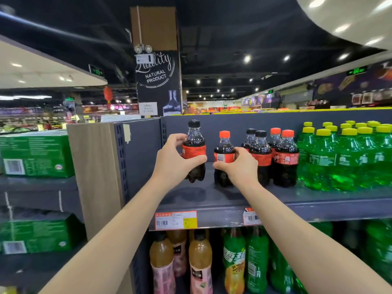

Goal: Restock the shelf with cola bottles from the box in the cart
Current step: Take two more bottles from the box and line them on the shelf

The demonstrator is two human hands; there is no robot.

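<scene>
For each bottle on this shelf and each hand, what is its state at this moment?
left hand: grips the black-capped cola bottle.
black-capped cola bottle: capped, held, slightly tilted.
right hand: grips the red-capped cola bottle.
red-capped cola bottle: capped, upright on the shelf.
four other cola bottles: capped, upright, close together.
green bottles: capped, upright, packed together.
</scene>
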